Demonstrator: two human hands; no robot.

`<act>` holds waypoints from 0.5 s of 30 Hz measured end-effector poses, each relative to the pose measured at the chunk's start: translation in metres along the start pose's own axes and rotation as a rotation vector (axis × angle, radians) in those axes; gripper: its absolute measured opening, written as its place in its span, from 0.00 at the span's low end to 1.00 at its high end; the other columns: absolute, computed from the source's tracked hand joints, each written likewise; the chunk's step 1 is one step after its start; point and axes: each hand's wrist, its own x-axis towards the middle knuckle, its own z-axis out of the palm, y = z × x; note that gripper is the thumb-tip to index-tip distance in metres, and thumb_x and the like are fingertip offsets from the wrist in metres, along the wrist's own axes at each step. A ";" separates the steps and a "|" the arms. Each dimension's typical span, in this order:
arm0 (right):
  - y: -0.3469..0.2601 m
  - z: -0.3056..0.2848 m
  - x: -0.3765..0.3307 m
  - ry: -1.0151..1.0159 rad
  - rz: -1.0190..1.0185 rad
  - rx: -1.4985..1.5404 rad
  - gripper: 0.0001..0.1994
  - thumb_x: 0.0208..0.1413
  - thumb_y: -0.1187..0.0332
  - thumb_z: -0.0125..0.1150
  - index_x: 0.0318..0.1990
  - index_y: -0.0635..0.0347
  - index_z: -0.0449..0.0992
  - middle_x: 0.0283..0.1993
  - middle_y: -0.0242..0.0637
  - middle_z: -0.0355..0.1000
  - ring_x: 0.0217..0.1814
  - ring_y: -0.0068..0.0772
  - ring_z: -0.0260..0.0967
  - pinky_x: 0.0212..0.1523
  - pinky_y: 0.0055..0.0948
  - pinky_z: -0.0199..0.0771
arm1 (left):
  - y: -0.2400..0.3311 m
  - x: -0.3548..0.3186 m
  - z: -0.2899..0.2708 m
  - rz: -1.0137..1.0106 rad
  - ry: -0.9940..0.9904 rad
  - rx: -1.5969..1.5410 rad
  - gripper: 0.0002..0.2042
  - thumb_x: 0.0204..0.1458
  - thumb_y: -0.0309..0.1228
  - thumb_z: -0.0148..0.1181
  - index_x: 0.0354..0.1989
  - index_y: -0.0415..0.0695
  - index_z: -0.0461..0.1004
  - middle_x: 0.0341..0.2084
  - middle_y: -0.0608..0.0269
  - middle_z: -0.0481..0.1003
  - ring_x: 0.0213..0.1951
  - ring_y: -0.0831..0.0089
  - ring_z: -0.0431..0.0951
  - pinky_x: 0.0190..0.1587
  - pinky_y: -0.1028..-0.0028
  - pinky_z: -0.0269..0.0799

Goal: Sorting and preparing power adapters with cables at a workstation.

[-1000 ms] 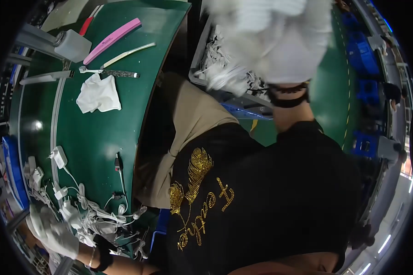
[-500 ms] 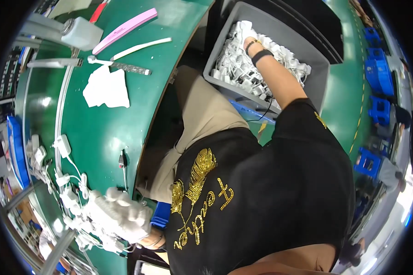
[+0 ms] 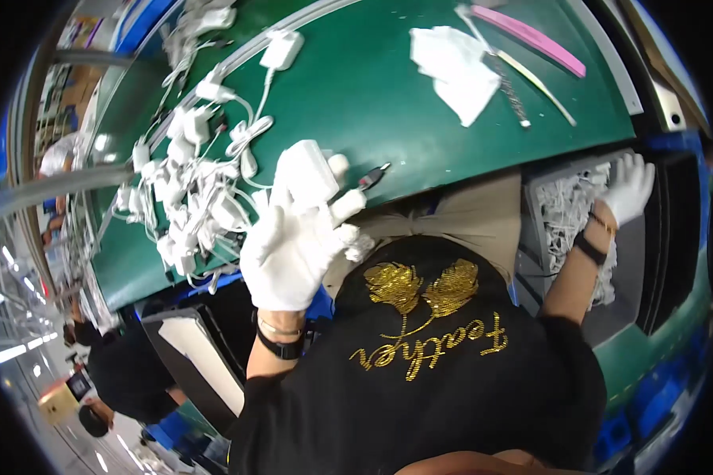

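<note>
Left hand: the gloved left hand (image 3: 289, 253) is raised over the near edge of the green tabletop (image 3: 388, 103), fingers spread and curled up around a white adapter block (image 3: 307, 170).
Left grip: clamped on the block, which sits at the fingertips, at about 12 o'clock from the palm; the thumb sticks out toward 2 o'clock.
Adapter block: held just above the tabletop's edge, its flat face showing, with the heap of white chargers and cables (image 3: 186, 198) close by at 9 o'clock.
Right hand: the gloved right hand (image 3: 627, 188) reaches down into a grey bin (image 3: 650, 261) well off at 3 o'clock, beside the person's lap.
Right grip: fingers apart and laid flat on the white parts (image 3: 566, 210) in the bin; whether it has closed on one I cannot tell.
Small tool: a dark-tipped tool with a red band (image 3: 375, 174) lies on the tabletop just at 3 o'clock from the block.
Far side: a crumpled white cloth (image 3: 451, 71), a pink strip (image 3: 527, 39) and a thin pale stick (image 3: 535, 83) lie at 1 o'clock.
</note>
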 end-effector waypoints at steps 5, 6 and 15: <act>-0.129 0.102 -0.149 -0.816 -0.212 0.041 0.26 0.63 0.66 0.56 0.63 0.77 0.61 0.48 0.48 0.74 0.47 0.31 0.74 0.49 0.26 0.75 | 0.022 0.017 -0.039 -0.082 -0.261 -0.100 0.31 0.58 0.29 0.57 0.69 0.47 0.51 0.58 0.49 0.66 0.48 0.60 0.76 0.43 0.68 0.78; -0.131 0.139 -0.169 -1.016 -0.010 0.096 0.25 0.62 0.64 0.58 0.64 0.67 0.64 0.46 0.42 0.76 0.43 0.22 0.74 0.46 0.23 0.73 | 0.025 0.019 -0.038 0.040 -0.239 0.088 0.33 0.57 0.28 0.58 0.70 0.46 0.50 0.58 0.49 0.66 0.49 0.60 0.77 0.45 0.69 0.78; -0.102 0.341 -0.273 -1.091 -0.703 -0.945 0.31 0.51 0.51 0.62 0.57 0.63 0.67 0.43 0.53 0.76 0.47 0.51 0.76 0.43 0.42 0.78 | 0.027 0.009 -0.031 0.429 -0.071 0.561 0.43 0.51 0.18 0.62 0.72 0.44 0.41 0.57 0.47 0.66 0.50 0.63 0.77 0.47 0.71 0.78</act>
